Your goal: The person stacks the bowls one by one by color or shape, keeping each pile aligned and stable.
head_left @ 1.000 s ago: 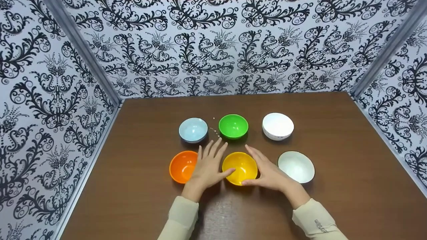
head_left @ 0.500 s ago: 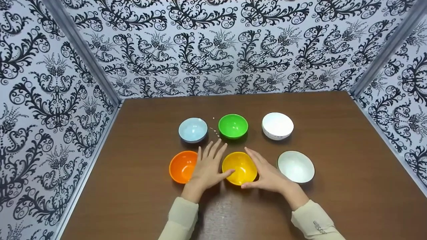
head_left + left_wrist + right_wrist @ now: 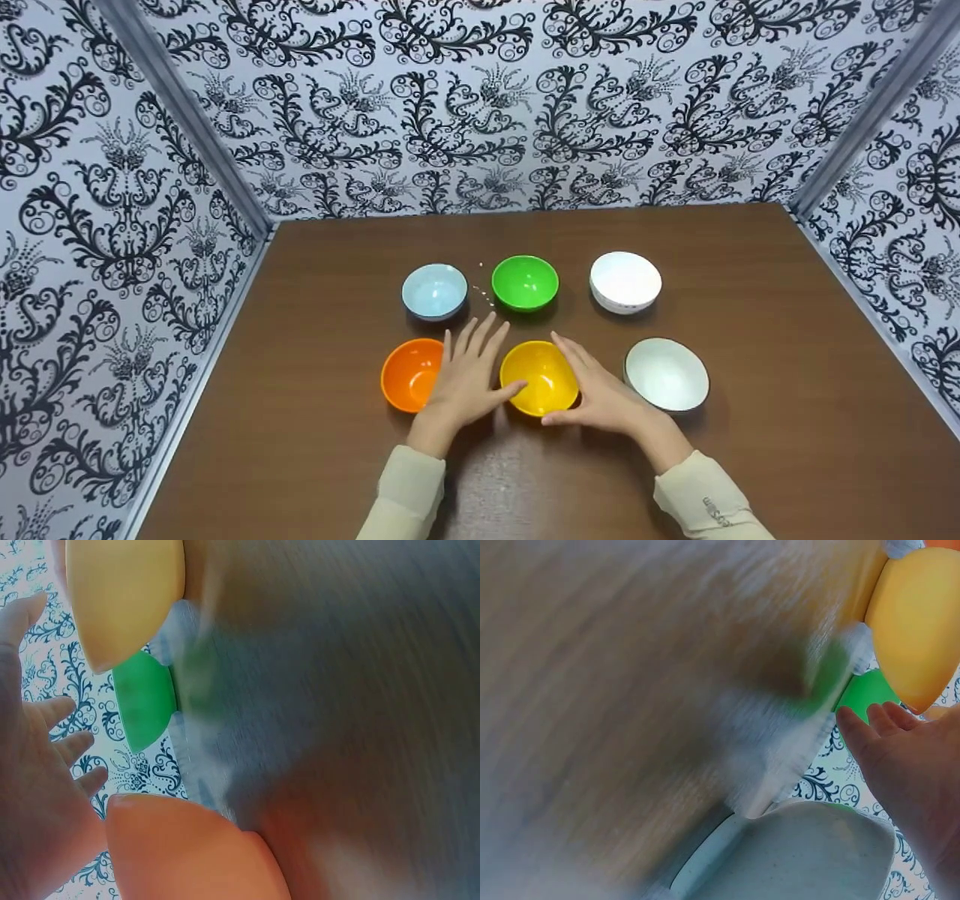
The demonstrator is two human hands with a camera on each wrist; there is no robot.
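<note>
A yellow bowl (image 3: 541,369) stands upright on the brown table between my two hands. My left hand (image 3: 463,384) has its fingers spread, with the thumb over the bowl's left rim and the palm partly covering an orange bowl (image 3: 405,375). On the other side, my right hand (image 3: 606,395) curves loosely along the yellow bowl's right edge, thumb by the front rim; contact cannot be made out. The left wrist view has the left palm (image 3: 41,795) beside the orange bowl (image 3: 184,851). In the right wrist view, the right fingers (image 3: 859,727) look apart from the yellow bowl (image 3: 919,626).
Behind stand a light blue bowl (image 3: 435,291), a green bowl (image 3: 525,283) and a white bowl (image 3: 625,281). A pale bowl (image 3: 666,373) sits close to the right wrist. Small pale marks (image 3: 484,295) lie near the green bowl. Patterned walls (image 3: 480,112) enclose the table.
My right thumb has drawn back very slightly from the yellow bowl's front rim. The left hand and the bowls stay practically where they were.
</note>
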